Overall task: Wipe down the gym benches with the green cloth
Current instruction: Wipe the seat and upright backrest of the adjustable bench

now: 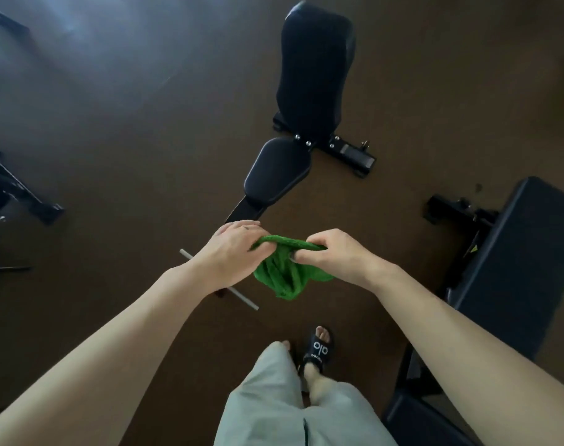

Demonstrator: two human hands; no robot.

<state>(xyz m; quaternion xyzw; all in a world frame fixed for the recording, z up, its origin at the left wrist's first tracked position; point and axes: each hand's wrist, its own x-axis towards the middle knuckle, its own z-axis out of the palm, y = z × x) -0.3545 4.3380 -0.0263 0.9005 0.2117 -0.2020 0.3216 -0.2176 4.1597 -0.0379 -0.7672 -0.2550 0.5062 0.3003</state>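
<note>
A green cloth [285,272] hangs bunched between my two hands, in mid-air above the brown floor. My left hand [232,249] grips its upper left edge, and my right hand [333,252] pinches its upper right edge. Straight ahead stands a black adjustable gym bench: a small seat pad [276,173] and, beyond it, a raised back pad [316,62]. A second black bench [518,265] lies flat along my right side.
The first bench's base has a grey crossbar [242,297] just under my hands and a black rear foot [351,152]. Dark machine frames [20,194] stand at the left edge. My feet in black slides [319,349] are on the brown floor [129,140].
</note>
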